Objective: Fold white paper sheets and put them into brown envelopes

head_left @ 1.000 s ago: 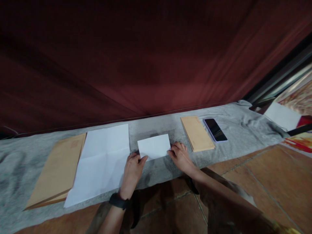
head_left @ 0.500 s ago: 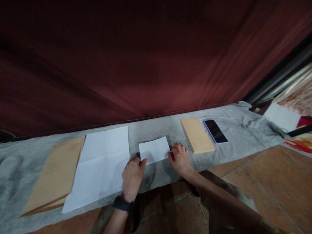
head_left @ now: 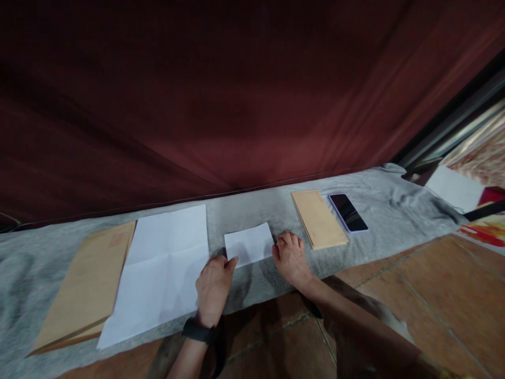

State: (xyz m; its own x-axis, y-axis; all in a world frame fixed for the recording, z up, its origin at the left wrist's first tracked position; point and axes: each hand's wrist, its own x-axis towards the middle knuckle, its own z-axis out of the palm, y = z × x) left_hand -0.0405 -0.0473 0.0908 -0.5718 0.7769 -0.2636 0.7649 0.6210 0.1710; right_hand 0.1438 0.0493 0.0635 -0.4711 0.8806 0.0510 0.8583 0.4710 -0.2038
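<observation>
A small folded sheet of white paper lies in front of me on a grey cloth. My left hand, with a dark band at the wrist, pinches its near left corner, thumb on top. At the right edge, my right hand has its fingers curled and its thumb against the paper; the exact grip is partly hidden. Left of the left hand is a larger creased white sheet, its left edge by a stack of big brown envelopes. Smaller brown envelopes are just beyond the right hand.
A phone in a purple case lies right of the small envelopes. The long grey cloth runs along a dark red curtain. Brown floor tiles border its near side. At far right are a white sheet and colourful printed material.
My right thumb has slid slightly outward, from on top of the folded paper to its right edge. My left hand keeps its pinch. The view has shifted slightly.
</observation>
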